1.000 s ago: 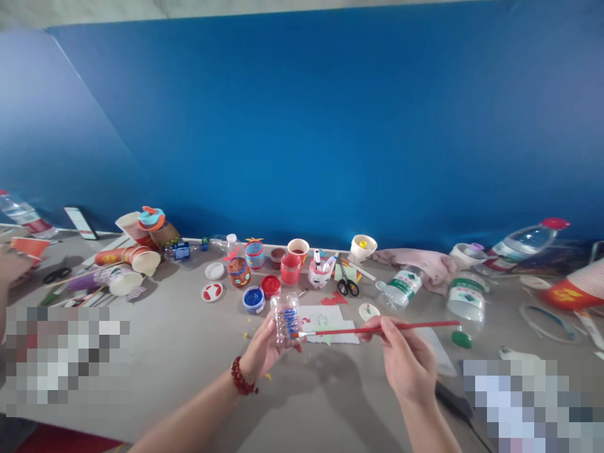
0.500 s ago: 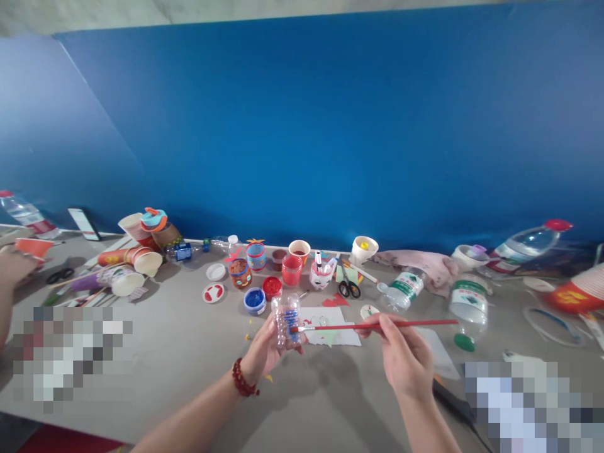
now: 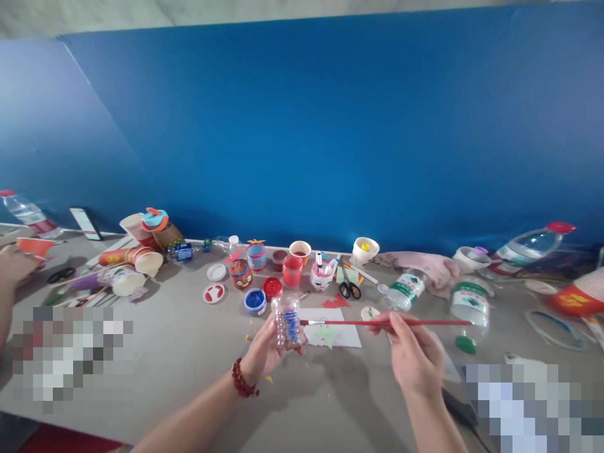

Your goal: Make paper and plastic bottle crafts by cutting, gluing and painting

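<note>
My left hand (image 3: 265,347), with a dark red bead bracelet at its wrist, is closed around a clear ribbed plastic bottle piece (image 3: 282,327). Blue paint strokes run across the ribs. Between the fingers of my right hand (image 3: 414,352) is a thin red paintbrush (image 3: 353,323), held level. Its tip points left and sits just right of the bottle piece. Behind my left hand stand an open jar of blue paint (image 3: 255,301) and a jar of red paint (image 3: 272,289). A white paper sheet (image 3: 346,336) with a pale green star-shaped piece lies under the brush.
Black scissors (image 3: 349,288) lie behind the paper, near a pen cup (image 3: 321,275). Clear bottles with green labels (image 3: 469,301) lie to the right. Paper cups (image 3: 127,282) are piled at left. Another person's hand (image 3: 16,264) holds an orange cup at far left.
My right hand has drawn the paintbrush to the right, so its tip has come off the painted ribs. The bottle piece in my left hand has hardly moved.
</note>
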### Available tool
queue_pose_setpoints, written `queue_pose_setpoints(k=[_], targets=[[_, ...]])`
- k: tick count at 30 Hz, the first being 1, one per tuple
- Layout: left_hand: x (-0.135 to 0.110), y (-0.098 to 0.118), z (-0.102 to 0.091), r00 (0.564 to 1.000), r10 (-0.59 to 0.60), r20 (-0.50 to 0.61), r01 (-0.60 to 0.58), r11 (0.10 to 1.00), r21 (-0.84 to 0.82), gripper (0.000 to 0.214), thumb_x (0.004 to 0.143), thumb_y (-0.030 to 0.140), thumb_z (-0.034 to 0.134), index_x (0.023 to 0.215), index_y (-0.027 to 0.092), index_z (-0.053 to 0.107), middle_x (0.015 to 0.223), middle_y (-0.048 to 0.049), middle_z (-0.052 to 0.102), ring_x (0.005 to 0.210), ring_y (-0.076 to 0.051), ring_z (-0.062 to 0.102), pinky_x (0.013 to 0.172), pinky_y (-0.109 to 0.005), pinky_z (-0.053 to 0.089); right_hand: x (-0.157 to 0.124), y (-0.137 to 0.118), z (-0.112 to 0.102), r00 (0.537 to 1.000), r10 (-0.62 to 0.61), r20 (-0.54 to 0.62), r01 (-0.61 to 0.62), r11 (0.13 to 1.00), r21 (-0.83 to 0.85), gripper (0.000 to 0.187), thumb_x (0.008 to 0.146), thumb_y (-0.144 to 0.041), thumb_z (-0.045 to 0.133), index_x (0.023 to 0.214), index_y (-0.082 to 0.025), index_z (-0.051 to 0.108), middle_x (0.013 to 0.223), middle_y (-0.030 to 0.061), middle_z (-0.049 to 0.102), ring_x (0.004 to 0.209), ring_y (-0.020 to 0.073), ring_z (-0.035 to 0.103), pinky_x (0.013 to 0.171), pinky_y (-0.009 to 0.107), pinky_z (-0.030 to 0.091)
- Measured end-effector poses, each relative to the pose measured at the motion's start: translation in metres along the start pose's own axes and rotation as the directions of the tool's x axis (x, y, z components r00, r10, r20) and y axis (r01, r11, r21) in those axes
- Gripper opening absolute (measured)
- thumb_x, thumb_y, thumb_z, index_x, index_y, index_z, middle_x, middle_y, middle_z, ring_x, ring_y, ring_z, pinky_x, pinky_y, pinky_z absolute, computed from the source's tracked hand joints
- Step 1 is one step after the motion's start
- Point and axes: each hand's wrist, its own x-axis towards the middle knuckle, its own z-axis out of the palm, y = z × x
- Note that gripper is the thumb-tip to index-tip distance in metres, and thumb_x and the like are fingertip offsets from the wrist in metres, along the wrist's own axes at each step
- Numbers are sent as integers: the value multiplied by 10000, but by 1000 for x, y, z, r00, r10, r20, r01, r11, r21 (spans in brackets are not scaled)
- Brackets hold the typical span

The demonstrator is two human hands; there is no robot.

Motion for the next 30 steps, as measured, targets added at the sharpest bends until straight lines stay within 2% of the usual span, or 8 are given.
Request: queue_pose_setpoints(k=[6, 12, 18, 23, 30], targets=[[0, -1, -1, 1000, 2, 7, -2, 1000, -28, 413, 896, 425, 603, 1246, 207, 587, 1012, -114, 691, 899, -286, 690, 740, -416, 543, -5, 0, 2, 997, 28, 78, -27, 1000, -12, 171, 837, -310, 710, 734, -179, 747, 773, 61, 756, 596, 208, 696, 560, 345, 567], [1, -1, -1, 1000, -3, -3, 3, 1000, -16, 416, 901, 453, 583, 1220, 187, 593, 1068, -141, 685, 906, -287, 686, 723, -404, 543, -1, -2, 0, 1000, -12, 3, 12, 1000, -23, 166, 813, -317, 731, 724, -179, 755, 700, 48, 742, 563, 213, 689, 513, 335, 549], [0, -1, -2, 1000, -4, -4, 4, 1000, -7, 415, 889, 448, 604, 1220, 198, 593, 1035, -124, 689, 903, -285, 686, 731, -408, 543, -4, -1, 5, 997, 20, 68, -17, 999, -42, 181, 841, -323, 707, 759, -173, 765, 761, 66, 751, 594, 209, 693, 556, 345, 565], [1, 0, -2, 1000, -7, 1, 7, 1000, 19, 462, 880, 467, 608, 1251, 193, 572, 1135, -159, 666, 920, -288, 675, 731, -412, 534, 1, -2, 0, 1000, -24, -13, 23, 999, -48, 179, 825, -322, 718, 738, -168, 748, 704, 49, 738, 548, 207, 681, 521, 339, 546], [0, -1, -4, 1000, -5, -8, 5, 999, 42, 462, 867, 458, 631, 1254, 214, 567, 1005, -106, 674, 902, -276, 673, 733, -399, 531, -4, 2, 6, 995, -19, 100, 28, 995, -93, 216, 855, -353, 682, 744, -174, 734, 770, 78, 751, 632, 237, 701, 564, 370, 562]])
